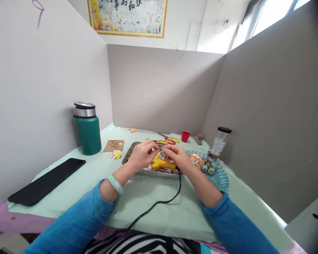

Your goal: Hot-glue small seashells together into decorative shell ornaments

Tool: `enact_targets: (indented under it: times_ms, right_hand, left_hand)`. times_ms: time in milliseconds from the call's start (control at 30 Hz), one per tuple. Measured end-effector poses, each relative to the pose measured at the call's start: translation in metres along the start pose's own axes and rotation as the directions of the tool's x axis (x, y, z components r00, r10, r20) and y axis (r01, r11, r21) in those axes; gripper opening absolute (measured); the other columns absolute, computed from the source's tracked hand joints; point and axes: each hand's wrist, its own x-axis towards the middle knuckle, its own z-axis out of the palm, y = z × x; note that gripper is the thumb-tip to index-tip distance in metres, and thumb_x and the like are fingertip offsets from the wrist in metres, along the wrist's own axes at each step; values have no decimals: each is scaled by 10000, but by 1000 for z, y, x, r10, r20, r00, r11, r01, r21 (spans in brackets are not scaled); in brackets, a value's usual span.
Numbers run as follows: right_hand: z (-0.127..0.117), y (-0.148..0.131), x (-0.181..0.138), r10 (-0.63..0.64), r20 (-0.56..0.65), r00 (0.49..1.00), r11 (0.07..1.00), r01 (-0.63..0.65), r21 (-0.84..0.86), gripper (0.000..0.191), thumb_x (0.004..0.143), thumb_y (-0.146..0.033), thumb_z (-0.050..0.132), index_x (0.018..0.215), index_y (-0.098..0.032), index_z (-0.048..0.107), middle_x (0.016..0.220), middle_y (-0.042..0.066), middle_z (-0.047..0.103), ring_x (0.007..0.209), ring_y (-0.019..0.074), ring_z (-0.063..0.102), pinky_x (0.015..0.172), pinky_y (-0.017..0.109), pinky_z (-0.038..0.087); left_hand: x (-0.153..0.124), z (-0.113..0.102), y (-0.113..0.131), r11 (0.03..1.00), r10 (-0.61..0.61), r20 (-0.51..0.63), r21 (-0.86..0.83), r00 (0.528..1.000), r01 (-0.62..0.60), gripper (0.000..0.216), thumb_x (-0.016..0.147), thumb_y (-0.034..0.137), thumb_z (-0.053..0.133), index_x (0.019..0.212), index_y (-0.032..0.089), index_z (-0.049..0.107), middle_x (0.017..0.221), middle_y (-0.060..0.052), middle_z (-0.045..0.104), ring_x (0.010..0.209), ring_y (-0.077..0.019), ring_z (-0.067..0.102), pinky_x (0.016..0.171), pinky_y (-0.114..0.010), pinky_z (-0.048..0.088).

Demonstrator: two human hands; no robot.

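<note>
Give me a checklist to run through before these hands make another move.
1. Grip: left hand and right hand meet at a small piece; which one holds it, cannot tell.
2. Glue gun resting in the tray: ok.
3. Glue gun hot: cannot tell.
4. Cord out of the way: not ok, it trails across the tabletop between the forearms.
5. Scissors away from the fingertips: ok, they lie beyond the tray.
6. Bottle upright: ok.
</note>
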Motion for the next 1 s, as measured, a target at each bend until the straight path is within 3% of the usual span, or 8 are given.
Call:
enact_targets:
  times_ms: [167,400,500,600,667,800,1000]
  right_hand:
    - [0,0,1,-38,-4,999,995,37,-97,316,791,-483,575,801,-173,635,601,-14,583,553,109,527,556,238,415]
    - [1,4,2,-130,-90,987,947,97,-308,259,833,-418,522,879,-192,642,814,19,668,623,130,591,587,258,447]
    - [3,5,1,-191,-52,980,913,158,-376,219,798,-366,580,925,-199,644,826,22,670,666,139,593,624,269,464]
    - [4,5,0,-287,33,957,863,273,-426,268,773,-323,622,1014,-206,620,979,44,656,733,140,598,657,276,470]
    - [5,5,-1,-347,72,935,824,341,-453,316,767,-309,633,1066,-215,594,1066,58,626,767,143,597,686,288,475]
    - [4,5,-3,-424,107,899,748,414,-518,330,781,-283,627,1099,-224,563,1073,63,611,791,150,587,780,326,466]
    - [4,4,-4,-437,101,894,718,414,-559,310,811,-303,604,1100,-210,548,1076,75,610,789,157,585,784,324,460]
  left_hand:
    - [2,-1,-1,997,-79,42,-3,996,79,96,822,204,517,763,164,582,757,-18,588,595,-94,496,592,-223,406]
    - [4,-5,-11,987,-118,57,120,991,110,73,781,173,520,734,171,576,810,-20,591,578,-89,479,591,-220,395]
    - [4,-6,-12,982,-152,68,122,986,143,72,774,193,526,739,176,587,806,-19,602,570,-91,488,581,-221,397]
    - [5,-5,-11,961,-275,88,46,957,272,94,762,248,548,725,179,599,729,-6,607,530,-93,496,539,-221,395]
    - [5,-4,-10,900,-420,152,-56,895,432,124,746,296,573,731,178,610,614,10,586,497,-104,511,503,-221,396]
    - [6,-2,-8,636,-609,339,-331,717,696,205,700,344,639,764,152,605,500,25,536,471,-114,534,498,-230,434]
    - [5,-2,-9,336,-601,454,-604,658,723,291,621,349,747,734,122,607,564,28,525,482,-71,504,574,-262,508]
